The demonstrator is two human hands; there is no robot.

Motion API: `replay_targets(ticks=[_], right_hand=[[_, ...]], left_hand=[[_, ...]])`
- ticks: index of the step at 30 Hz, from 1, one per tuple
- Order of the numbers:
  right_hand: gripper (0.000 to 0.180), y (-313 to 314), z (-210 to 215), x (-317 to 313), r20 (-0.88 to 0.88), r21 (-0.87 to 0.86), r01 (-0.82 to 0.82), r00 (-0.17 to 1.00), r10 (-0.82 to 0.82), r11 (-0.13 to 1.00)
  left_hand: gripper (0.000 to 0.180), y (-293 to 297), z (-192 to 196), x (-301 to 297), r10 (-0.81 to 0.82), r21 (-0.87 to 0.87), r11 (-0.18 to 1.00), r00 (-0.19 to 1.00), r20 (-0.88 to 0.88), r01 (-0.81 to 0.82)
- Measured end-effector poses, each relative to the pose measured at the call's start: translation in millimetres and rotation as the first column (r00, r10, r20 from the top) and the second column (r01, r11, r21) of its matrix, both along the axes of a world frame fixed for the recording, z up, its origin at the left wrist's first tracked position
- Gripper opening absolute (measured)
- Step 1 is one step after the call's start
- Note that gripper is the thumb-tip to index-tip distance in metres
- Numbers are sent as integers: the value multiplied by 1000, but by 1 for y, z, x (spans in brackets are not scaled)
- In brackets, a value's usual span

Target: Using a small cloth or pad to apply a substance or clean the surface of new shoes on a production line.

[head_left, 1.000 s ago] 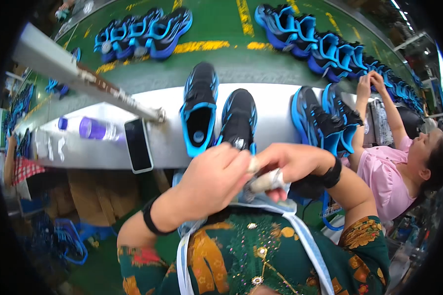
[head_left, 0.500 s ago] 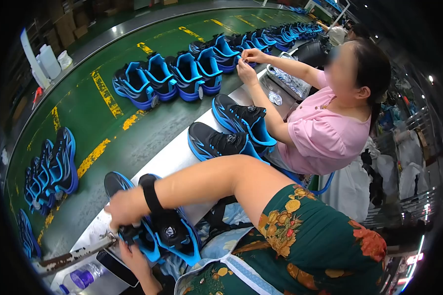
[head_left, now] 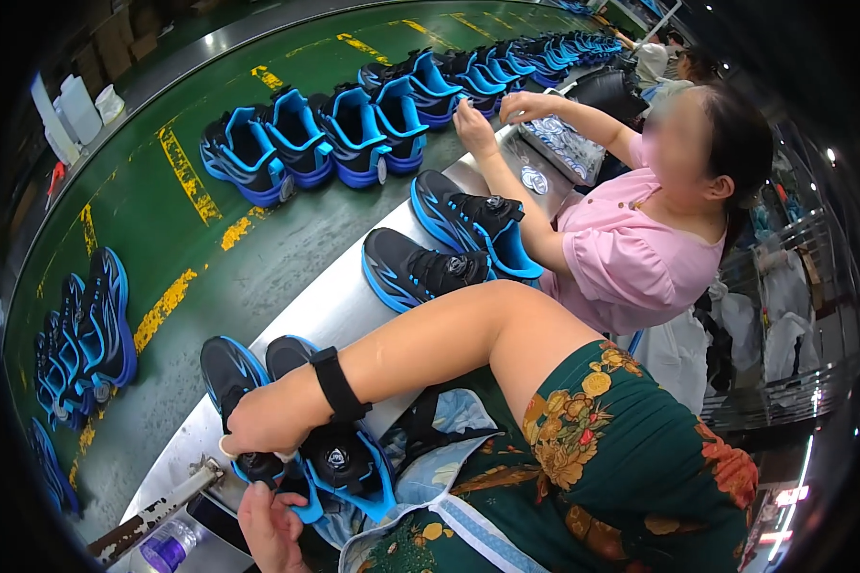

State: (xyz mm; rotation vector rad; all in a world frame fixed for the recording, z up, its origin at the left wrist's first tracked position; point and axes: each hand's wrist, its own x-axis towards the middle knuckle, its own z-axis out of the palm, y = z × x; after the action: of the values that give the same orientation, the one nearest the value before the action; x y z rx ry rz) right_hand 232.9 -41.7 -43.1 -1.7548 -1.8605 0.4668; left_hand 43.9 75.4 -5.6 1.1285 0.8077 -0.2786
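Two black-and-blue sneakers lie side by side on the metal bench at my front. My right hand (head_left: pixel 272 415) reaches across from the right, a black strap (head_left: pixel 338 384) round its wrist. Its fingers close over the dial and tongue of the left sneaker (head_left: pixel 227 368); pale covers show on the fingertips. Just below, my left hand (head_left: pixel 269 525) is by that shoe's heel opening, fingers half bent and apart, with nothing visible in them. The right sneaker (head_left: pixel 337 458), partly under my forearm, shows a round dial on its tongue.
Another pair of sneakers (head_left: pixel 435 272) stands farther along the bench (head_left: pixel 330 304). A co-worker in pink (head_left: pixel 631 239) sits at the right. Sneaker rows (head_left: pixel 320 138) line the green conveyor (head_left: pixel 287 239). A worn metal bar (head_left: pixel 158 516) and purple-labelled bottle (head_left: pixel 169 544) are lower left.
My left hand has drawn slightly down from the left sneaker's tongue, its fingers loosening. My right hand has shifted a little right and down over the dial. The view has moved slightly.
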Motion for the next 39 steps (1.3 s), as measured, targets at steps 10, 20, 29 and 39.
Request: replay_targets(ticks=[10, 20, 29, 39], right_hand=[[12, -24, -4, -20, 54, 182, 183, 979, -196, 966], [11, -26, -1, -26, 160, 77, 357, 917, -365, 931], [37, -126, 25, -41, -209, -228, 179, 951, -227, 957], [34, -135, -6, -93, 87, 137, 536, 831, -549, 833]], left_hand=[[16, -8, -66, -13, 106, 64, 991, 981, 165, -118], [26, -20, -43, 2, -25, 150, 989, 974, 226, -9], [40, -55, -27, -23, -693, 904, 335, 720, 45, 265], [24, -18, -22, 43, -617, 895, 444, 712, 336, -37]])
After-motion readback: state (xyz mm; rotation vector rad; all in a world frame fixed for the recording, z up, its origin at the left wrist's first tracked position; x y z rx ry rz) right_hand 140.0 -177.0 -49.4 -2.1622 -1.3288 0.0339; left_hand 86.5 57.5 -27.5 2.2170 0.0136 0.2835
